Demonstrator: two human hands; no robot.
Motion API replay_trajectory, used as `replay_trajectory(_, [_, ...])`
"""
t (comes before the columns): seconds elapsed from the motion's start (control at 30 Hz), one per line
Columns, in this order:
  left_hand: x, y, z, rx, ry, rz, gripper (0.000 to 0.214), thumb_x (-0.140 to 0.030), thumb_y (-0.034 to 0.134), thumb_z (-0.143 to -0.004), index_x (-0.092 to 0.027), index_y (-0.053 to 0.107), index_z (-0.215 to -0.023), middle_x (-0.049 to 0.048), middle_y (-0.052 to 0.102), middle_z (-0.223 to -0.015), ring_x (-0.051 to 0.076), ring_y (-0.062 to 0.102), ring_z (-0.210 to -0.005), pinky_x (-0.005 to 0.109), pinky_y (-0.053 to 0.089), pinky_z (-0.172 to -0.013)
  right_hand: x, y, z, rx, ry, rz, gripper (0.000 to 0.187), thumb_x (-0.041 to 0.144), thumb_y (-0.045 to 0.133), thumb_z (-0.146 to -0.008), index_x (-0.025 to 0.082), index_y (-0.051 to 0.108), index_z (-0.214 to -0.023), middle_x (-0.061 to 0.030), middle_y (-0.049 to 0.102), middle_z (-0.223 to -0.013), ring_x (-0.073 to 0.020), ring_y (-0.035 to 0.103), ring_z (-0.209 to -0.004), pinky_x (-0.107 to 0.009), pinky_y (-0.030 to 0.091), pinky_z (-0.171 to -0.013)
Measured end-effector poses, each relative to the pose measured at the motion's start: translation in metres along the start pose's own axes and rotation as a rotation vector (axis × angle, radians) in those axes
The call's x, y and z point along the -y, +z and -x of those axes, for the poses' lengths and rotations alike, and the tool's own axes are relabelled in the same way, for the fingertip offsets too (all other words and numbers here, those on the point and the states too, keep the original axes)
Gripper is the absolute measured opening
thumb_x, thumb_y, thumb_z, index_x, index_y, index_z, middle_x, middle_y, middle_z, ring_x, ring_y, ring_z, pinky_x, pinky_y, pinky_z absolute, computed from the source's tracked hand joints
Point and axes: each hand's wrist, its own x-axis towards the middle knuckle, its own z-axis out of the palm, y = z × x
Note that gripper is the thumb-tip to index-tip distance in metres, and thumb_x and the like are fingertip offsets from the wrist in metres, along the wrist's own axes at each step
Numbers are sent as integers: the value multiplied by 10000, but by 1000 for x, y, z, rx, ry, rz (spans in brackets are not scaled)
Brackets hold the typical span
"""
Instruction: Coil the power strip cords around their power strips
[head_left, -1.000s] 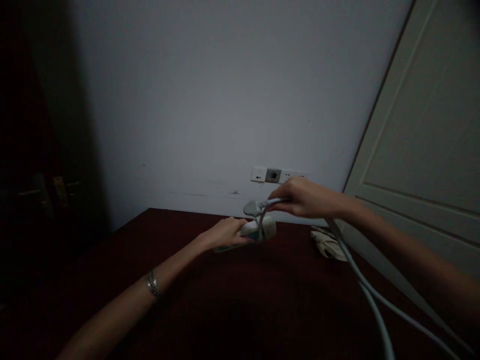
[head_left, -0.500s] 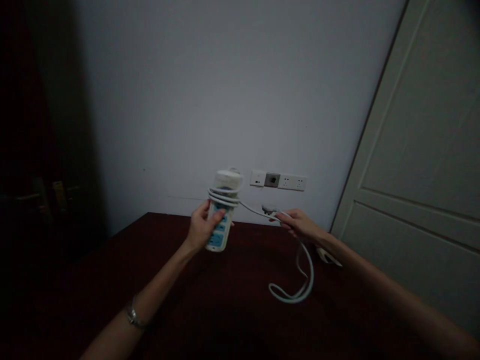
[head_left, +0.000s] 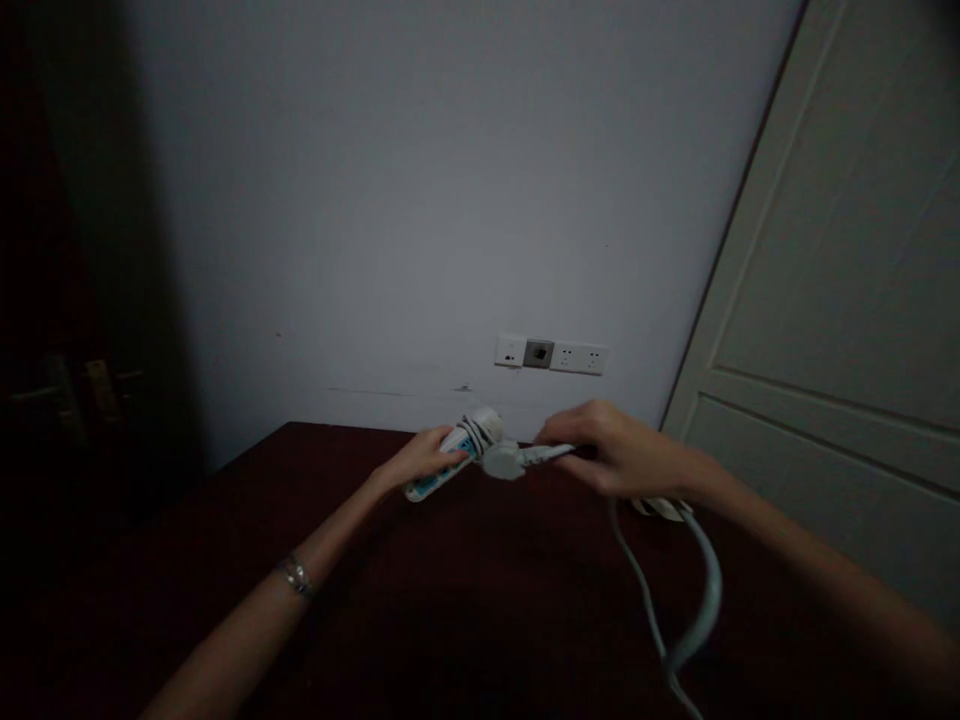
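My left hand [head_left: 421, 460] grips a white power strip [head_left: 453, 456] with blue sockets, tilted low over the dark red table [head_left: 450, 600]. White cable is wound round the strip's far end. My right hand [head_left: 619, 452] is closed on the cable just behind its plug [head_left: 504, 461], which points left and sits close to the strip. From my right hand the white cable [head_left: 694, 610] hangs down in a loop over the table. A bracelet is on my left wrist.
A row of wall sockets [head_left: 551, 354] is set in the white wall just above the table's far edge. A pale door [head_left: 847, 320] stands at the right. A small whitish object [head_left: 660, 508] lies on the table behind my right wrist. Dark furniture fills the left.
The strip, held upright half a second ago, is now tilted down near the table. My right hand has carried the plug left, up to the strip, and the cable loop has lifted off the table.
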Motion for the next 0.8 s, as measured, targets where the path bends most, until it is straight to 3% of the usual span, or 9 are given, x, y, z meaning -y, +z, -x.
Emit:
replay_trajectory(0.13, [-53,24,16,219,263,-172,282,-374,594,-719,-161,619,-902,28,616,-710,145,550,-614,219,406,-565,-22,-24,-47,-63,-43,69,198,206,508,-758,119,686,-766,-16,576,-594,-92,436,-539,-231,311,-544])
replay_trajectory(0.23, [-82,19,37,286,394,-174,310,-379,584,-742,-160,601,-961,19,615,-717,127,539,-605,207,401,-576,-61,-29,-58,-124,89,-10,248,308,557,-754,103,693,-783,8,531,-559,-79,384,-513,-225,274,-509])
replay_trajectory(0.3, [-90,8,49,251,411,-96,346,-386,582,-747,-157,589,-1006,14,618,-730,116,540,-607,200,410,-587,-86,-22,-51,-157,189,-115,340,413,563,-755,96,688,-754,34,438,-503,-69,317,-482,-221,225,-474])
replay_trajectory(0.4, [-84,-8,57,82,377,67,364,-370,597,-732,-144,589,-1017,34,637,-810,143,577,-697,225,447,-648,-107,6,-32,-145,260,-278,394,477,556,-753,103,675,-717,43,377,-492,-69,288,-475,-219,208,-460])
replay_trajectory(0.47, [-74,-14,56,-23,316,246,387,-366,615,-710,-142,579,-1024,57,645,-874,179,601,-773,262,472,-688,-107,36,-19,-129,288,-389,416,490,528,-772,112,651,-649,31,402,-508,-76,316,-490,-219,248,-471])
replay_trajectory(0.57, [-55,-19,47,-142,163,568,429,-418,619,-689,-130,542,-998,78,654,-823,199,633,-687,292,503,-605,-88,84,-3,-151,341,-519,402,481,485,-806,125,648,-716,10,481,-585,-102,397,-557,-227,327,-528])
replay_trajectory(0.63, [-42,-23,39,-275,62,703,414,-450,605,-695,-132,514,-944,70,651,-762,189,629,-575,287,498,-518,-67,109,8,-237,399,-512,390,459,460,-830,123,640,-743,13,489,-604,-111,419,-578,-229,341,-549])
replay_trajectory(0.73, [-21,-33,27,-443,-55,745,385,-453,607,-699,-140,496,-893,47,639,-740,185,627,-525,276,487,-470,-36,124,24,-314,441,-426,391,419,416,-862,117,630,-737,12,506,-615,-126,461,-596,-227,359,-552])
replay_trajectory(0.8, [-8,-37,22,-433,-115,713,389,-453,616,-691,-143,496,-893,29,628,-709,193,630,-530,275,483,-462,-23,118,33,-353,438,-345,363,380,412,-871,120,641,-764,4,546,-644,-148,508,-633,-236,390,-588])
